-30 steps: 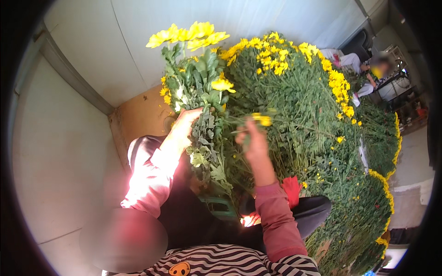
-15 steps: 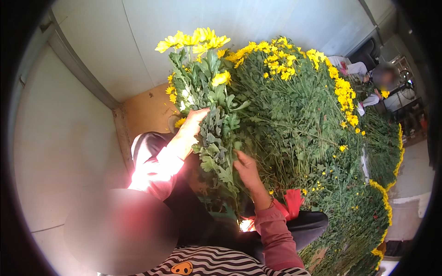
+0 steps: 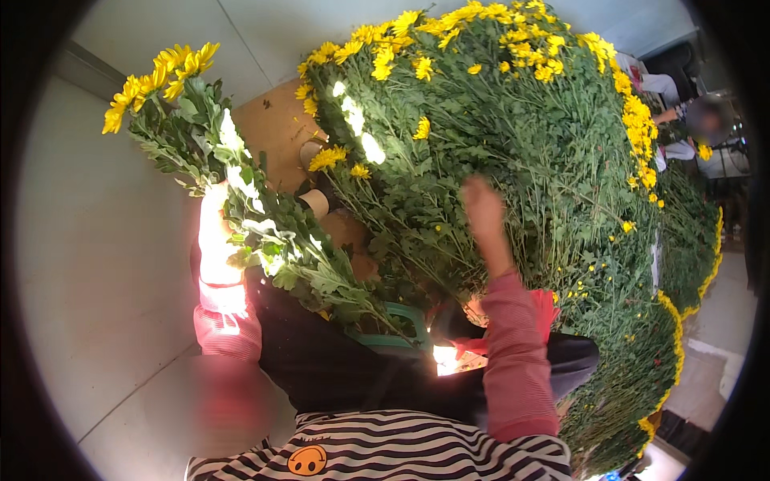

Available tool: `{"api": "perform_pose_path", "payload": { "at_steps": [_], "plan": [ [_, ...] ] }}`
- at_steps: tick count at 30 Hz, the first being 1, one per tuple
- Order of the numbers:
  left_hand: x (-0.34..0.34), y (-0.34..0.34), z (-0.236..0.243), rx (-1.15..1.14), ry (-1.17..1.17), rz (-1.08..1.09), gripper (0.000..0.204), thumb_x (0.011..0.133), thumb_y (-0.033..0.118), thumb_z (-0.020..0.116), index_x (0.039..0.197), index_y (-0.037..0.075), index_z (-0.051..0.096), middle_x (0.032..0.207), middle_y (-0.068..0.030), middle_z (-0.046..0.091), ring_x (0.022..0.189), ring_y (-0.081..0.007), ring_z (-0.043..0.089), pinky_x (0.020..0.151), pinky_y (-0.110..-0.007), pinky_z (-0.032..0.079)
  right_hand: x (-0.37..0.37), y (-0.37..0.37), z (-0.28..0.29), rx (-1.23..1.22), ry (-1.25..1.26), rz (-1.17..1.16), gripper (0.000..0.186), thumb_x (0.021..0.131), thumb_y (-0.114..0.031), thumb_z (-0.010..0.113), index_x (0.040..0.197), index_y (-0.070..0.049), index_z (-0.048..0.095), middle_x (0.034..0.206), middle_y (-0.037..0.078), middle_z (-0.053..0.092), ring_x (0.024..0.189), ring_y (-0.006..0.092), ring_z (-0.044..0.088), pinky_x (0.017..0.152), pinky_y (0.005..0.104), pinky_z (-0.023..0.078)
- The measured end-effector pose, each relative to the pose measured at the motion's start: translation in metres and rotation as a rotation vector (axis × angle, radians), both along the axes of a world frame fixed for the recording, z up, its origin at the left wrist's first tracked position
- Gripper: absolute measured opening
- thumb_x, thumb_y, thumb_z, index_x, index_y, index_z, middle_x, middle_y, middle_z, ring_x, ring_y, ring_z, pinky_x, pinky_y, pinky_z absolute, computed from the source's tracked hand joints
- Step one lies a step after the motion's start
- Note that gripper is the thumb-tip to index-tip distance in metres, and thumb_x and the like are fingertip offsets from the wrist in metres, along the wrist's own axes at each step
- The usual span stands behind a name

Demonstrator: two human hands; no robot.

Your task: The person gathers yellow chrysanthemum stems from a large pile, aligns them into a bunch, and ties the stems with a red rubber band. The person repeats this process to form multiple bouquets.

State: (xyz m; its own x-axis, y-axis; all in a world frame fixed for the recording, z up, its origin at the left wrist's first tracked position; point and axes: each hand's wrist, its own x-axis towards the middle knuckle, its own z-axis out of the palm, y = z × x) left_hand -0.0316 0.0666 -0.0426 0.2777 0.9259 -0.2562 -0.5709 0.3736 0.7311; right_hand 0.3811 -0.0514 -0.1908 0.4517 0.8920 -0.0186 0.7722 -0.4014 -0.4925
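My left hand (image 3: 215, 220), washed out by bright sun, is closed round a bunch of yellow chrysanthemums (image 3: 228, 148) on the left. Their heads point up and to the left, and the leafy stems slope down toward my lap. My right hand (image 3: 484, 207) is over the big heap of cut chrysanthemums (image 3: 553, 160), close to its leaves and stems. Motion smears its fingers, so I cannot make out whether they hold a stem. A few separate yellow chrysanthemums (image 3: 327, 158) lie at the heap's near left edge.
A green plastic frame (image 3: 419, 321) shows between my legs, beside red material (image 3: 545, 309). Pale wall panels (image 3: 112, 240) stand close on the left. Another person (image 3: 682, 120) sits at the far right, beyond the heap. More chrysanthemums (image 3: 682, 264) lie in rows on the right.
My left hand has carried the bunch left, tilting it outward. My right hand has left the bunch's stems and moved up and right over the heap. The view has shifted too.
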Motion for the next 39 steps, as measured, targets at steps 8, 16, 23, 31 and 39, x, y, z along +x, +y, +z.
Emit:
{"api": "perform_pose_path", "payload": {
  "at_steps": [8,16,23,31,39],
  "plan": [
    [-0.015,0.022,-0.010,0.125,0.567,-0.051,0.029,0.094,0.023,0.047,0.105,-0.001,0.061,0.093,-0.0105,0.066,0.079,-0.0195,0.065,0.068,-0.032,0.054,-0.131,-0.029,-0.106,-0.068,0.211,0.128,0.036,0.086,-0.024,0.064,0.119,-0.011,0.058,0.084,0.015,0.065,0.074,0.0283,0.063,0.066,0.0389,0.049],
    [0.013,0.022,-0.009,-0.120,0.119,-0.045,0.031,0.087,0.025,0.055,0.104,0.001,0.062,0.088,-0.0071,0.067,0.075,-0.0186,0.064,0.069,-0.032,0.054,-0.088,0.005,-0.054,0.160,0.364,-0.019,0.024,0.092,-0.020,0.056,0.111,-0.006,0.062,0.080,0.017,0.063,0.068,0.0324,0.059,0.065,0.0378,0.047],
    [0.018,0.015,-0.029,0.152,0.688,0.221,0.028,0.086,0.023,0.054,0.102,0.002,0.063,0.089,-0.0092,0.068,0.076,-0.0193,0.065,0.070,-0.033,0.053,-0.172,0.014,-0.104,0.013,0.221,0.198,0.052,0.078,-0.028,0.071,0.120,-0.008,0.048,0.099,0.016,0.060,0.095,0.0394,0.055,0.087,0.0463,0.042],
    [0.030,0.029,-0.006,-0.106,0.335,0.013,0.024,0.087,0.016,0.057,0.105,0.001,0.063,0.088,-0.0040,0.066,0.076,-0.0139,0.063,0.071,-0.027,0.051,-0.125,0.029,-0.057,0.098,0.617,0.068,0.042,0.088,-0.021,0.062,0.124,-0.002,0.052,0.111,0.018,0.062,0.101,0.0334,0.059,0.085,0.0389,0.046],
    [0.029,0.060,-0.115,0.278,0.105,-0.103,0.037,0.099,0.018,0.043,0.130,0.000,0.044,0.113,-0.0072,0.058,0.101,-0.0150,0.058,0.087,-0.026,0.048,-0.060,0.020,0.042,0.439,1.010,-0.094,0.039,0.092,-0.019,0.060,0.124,0.002,0.055,0.112,0.003,0.062,0.098,0.0102,0.055,0.087,0.0264,0.043]
  ]
}}
